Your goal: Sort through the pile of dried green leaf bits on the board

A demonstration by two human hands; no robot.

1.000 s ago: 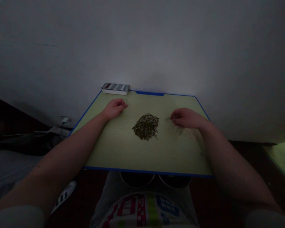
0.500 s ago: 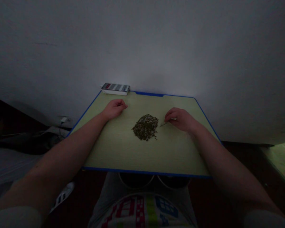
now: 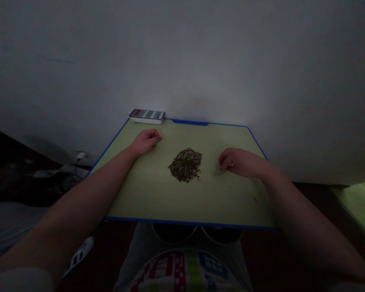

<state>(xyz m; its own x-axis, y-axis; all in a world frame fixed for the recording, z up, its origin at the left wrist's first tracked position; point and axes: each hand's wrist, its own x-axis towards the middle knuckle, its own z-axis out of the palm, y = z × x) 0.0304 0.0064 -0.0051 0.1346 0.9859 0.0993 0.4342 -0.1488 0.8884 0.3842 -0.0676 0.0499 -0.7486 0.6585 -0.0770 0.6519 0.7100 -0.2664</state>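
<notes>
A pile of small mixed seeds or grains [image 3: 185, 165], green-brown and pale, lies on the light table top [image 3: 158, 198]. To the right of the pile my right hand [image 3: 239, 161] pinches a slim pointed tool that looks like tweezers [image 3: 216, 168]. The tool is smeared by motion, and its tip points towards the pile without touching it. My left hand [image 3: 145, 142] rests on the table, up and left of the pile, with its fingers curled in and nothing visible in them.
A phone [image 3: 147, 114] lies on a white box [image 3: 146, 120] at the table's far left corner, by the wall. The table has a blue rim [image 3: 182, 224]. One small dark bit [image 3: 255, 199] lies near my right forearm. A white plug [image 3: 81, 155] sits in the wall at left.
My right hand moved left towards the pile, then back right and slightly nearer to me, still pinching the tool. My left hand stayed put. The pile looks much the same.
</notes>
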